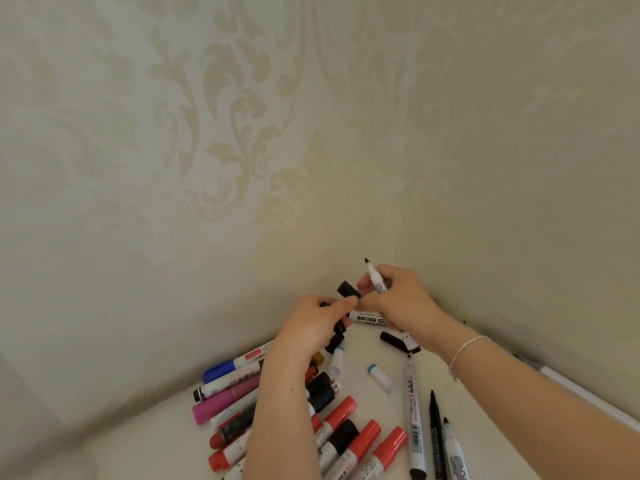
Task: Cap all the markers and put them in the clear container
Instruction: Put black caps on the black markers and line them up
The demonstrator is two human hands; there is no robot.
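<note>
My right hand [398, 296] holds an uncapped white marker [375, 278] upright, black tip pointing up. My left hand [318, 323] pinches a black cap [348, 290] just left of that marker, the two hands touching at the fingertips. On the white table [367, 351] below lie many markers: red-capped ones [363, 441], a blue-capped one [225, 370], a pink one [225, 400], uncapped black-tipped ones [414, 410]. Loose caps lie about: white with blue ends [381, 377], black [393, 340]. No clear container shows in view.
The table sits in a corner between two patterned beige walls [242, 168]. A white marker [367, 317] lies against the far corner behind my hands. A white strip [588, 396] runs along the right wall's base.
</note>
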